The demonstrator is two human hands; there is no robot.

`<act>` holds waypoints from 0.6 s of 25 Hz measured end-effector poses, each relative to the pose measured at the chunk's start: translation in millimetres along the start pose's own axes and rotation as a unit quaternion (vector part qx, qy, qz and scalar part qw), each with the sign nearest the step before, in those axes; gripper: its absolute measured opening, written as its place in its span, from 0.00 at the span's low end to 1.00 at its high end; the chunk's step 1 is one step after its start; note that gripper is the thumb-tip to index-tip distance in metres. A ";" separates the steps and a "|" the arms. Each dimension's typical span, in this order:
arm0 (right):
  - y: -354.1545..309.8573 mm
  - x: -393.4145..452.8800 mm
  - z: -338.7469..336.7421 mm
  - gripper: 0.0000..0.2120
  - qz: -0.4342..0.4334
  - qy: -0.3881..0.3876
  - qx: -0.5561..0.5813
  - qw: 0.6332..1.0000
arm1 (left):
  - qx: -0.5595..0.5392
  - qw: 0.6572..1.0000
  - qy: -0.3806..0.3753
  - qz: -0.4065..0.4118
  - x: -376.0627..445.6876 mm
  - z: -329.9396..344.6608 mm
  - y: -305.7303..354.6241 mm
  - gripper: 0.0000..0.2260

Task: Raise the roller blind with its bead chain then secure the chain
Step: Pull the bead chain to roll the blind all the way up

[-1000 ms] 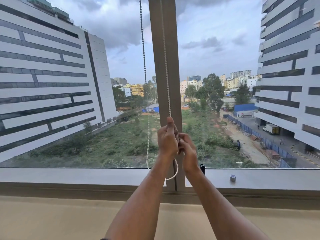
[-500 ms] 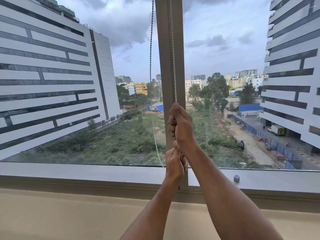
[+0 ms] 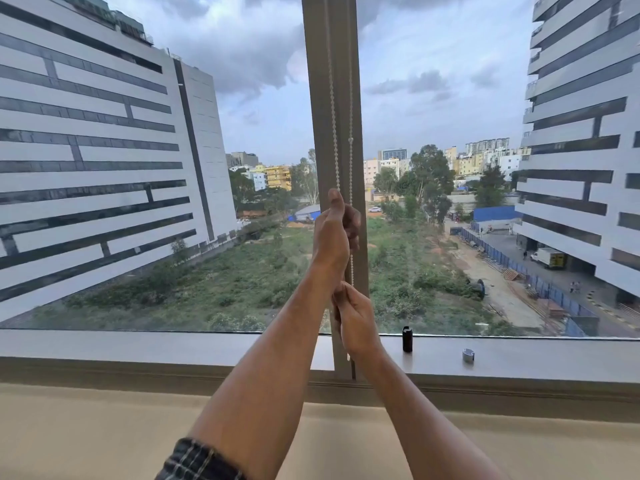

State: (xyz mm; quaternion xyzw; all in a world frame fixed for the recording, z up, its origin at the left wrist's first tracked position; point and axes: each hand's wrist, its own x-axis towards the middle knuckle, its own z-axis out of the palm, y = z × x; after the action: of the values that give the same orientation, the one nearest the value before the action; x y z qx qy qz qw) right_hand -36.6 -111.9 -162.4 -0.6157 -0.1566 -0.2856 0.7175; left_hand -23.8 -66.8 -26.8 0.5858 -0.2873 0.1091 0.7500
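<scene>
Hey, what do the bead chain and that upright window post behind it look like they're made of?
Bead chain: small off-white beads with a dull sheen, probably plastic, though coated metal is possible. Window post: smooth, matte grey-beige with crisp straight edges, likely painted or powder-coated aluminium.

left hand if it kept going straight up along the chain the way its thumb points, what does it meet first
Nothing solid as far as the picture shows: the left hand would only slide up the bead chain in front of the window post. The blind is out of frame.
</scene>
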 end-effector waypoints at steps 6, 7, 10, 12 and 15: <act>-4.0 6.0 -18.7 0.19 0.000 -0.019 -0.013 1.000 | 0.010 0.998 0.047 0.036 -7.7 5.7 -7.5 0.28; -8.8 10.2 -21.2 0.19 -0.013 0.007 -0.021 1.000 | 0.019 0.998 0.055 0.039 -7.3 4.9 -7.2 0.28; -37.0 34.5 -21.9 0.16 -0.051 0.080 0.010 0.995 | 0.054 0.994 0.076 0.054 -7.2 0.7 -12.5 0.30; -64.2 52.8 -18.3 0.14 -0.078 0.097 0.034 0.992 | 0.086 0.991 0.088 0.059 -15.4 -4.4 -28.5 0.31; -97.3 74.0 -6.6 0.16 -0.072 0.084 0.053 0.992 | 0.075 0.994 0.075 0.024 -42.8 -8.2 -62.9 0.29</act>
State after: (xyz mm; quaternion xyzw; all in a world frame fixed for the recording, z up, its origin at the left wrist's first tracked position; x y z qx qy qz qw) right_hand -37.7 -142.0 -43.7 -0.5381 -0.1545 -0.3786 0.7371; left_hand -24.6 -69.9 -103.2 0.6237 -0.2357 0.1922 0.7201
